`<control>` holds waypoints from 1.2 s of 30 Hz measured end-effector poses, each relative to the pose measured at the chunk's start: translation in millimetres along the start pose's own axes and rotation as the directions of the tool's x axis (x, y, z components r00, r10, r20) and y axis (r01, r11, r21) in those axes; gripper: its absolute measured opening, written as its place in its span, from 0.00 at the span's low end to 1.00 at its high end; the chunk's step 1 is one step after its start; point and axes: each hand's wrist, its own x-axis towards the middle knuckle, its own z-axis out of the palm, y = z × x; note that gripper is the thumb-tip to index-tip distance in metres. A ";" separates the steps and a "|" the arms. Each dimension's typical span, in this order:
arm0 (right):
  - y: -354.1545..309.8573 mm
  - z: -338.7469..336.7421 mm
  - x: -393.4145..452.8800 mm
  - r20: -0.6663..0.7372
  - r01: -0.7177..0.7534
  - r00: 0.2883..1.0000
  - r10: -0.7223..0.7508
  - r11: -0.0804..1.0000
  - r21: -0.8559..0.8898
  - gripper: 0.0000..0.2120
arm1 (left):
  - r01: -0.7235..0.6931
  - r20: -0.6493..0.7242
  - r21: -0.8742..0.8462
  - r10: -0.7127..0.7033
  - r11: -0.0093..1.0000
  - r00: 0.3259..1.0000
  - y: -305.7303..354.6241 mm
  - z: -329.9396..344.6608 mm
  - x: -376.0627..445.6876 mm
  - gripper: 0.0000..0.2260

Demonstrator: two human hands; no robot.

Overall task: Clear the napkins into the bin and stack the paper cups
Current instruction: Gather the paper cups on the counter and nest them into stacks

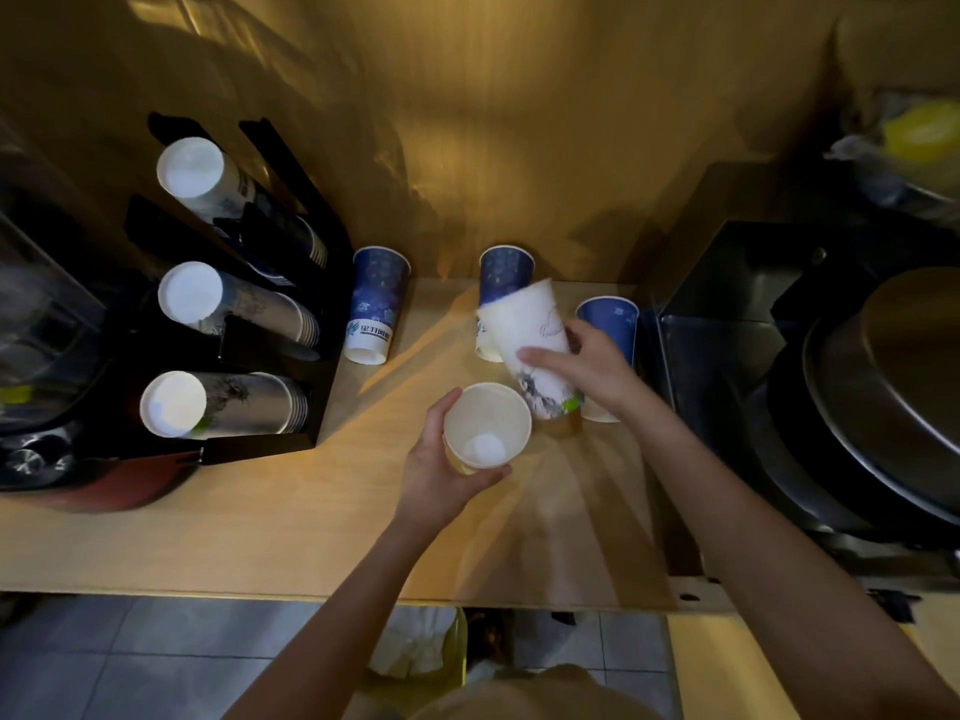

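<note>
1. The black cup rack (pixel 270 324) is standing at the far left of the tabletop (pixel 260 537), holding three stacks of cups lying on their sides. It serves as the landmark below.
2. Just right of the rack, a blue cup (pixel 375 304) is sitting rim-down. Further right, a second blue cup (pixel 505 275) and a third blue cup (pixel 613 322) are waiting, both partly hidden.
3. The left hand (pixel 441 459) is holding an open white cup (pixel 487 426) upright, right of the rack and nearer the tabletop's front edge; its fingers are curling round the wall, thumb on the far side.
4. The right hand (pixel 587 366) is gripping a tilted printed cup (pixel 535 350), fingers pressing across its side, just beyond the open white cup.
5. Below the tabletop's front edge, a lined bin (pixel 415 652) is showing white paper inside, seemingly napkins. No napkins are visible on the tabletop.
6. Risks, as judged: squeezing may be crushing the thin walls; the tilted cup may be knocking the neighbouring blue cups over; nesting off-axis may be jamming the rims.
</note>
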 end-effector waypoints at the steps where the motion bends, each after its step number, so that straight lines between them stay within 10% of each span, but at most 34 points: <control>1: -9.9 -2.4 -5.4 -0.032 0.022 0.999 -0.020 0.997 0.075 0.29 | 0.000 0.001 -0.004 0.000 1.000 1.000 0.4 0.1 -0.2 0.42; 7: -29.4 19.0 -48.5 -0.093 0.156 0.987 -0.131 0.921 0.357 0.31 | 0.008 0.015 -0.020 -0.008 1.000 1.000 0.5 -0.1 -0.7 0.41; 13: -1.5 51.9 -73.0 -0.091 0.174 0.983 -0.159 0.967 0.187 0.48 | 0.052 -0.020 -0.045 -0.052 0.998 0.998 7.9 0.2 -1.1 0.41; 36: 24.9 59.1 -77.0 0.016 0.157 0.987 -0.158 0.964 -0.215 0.50 | 0.080 -0.024 -0.017 -0.080 0.997 0.996 9.9 0.9 -3.1 0.38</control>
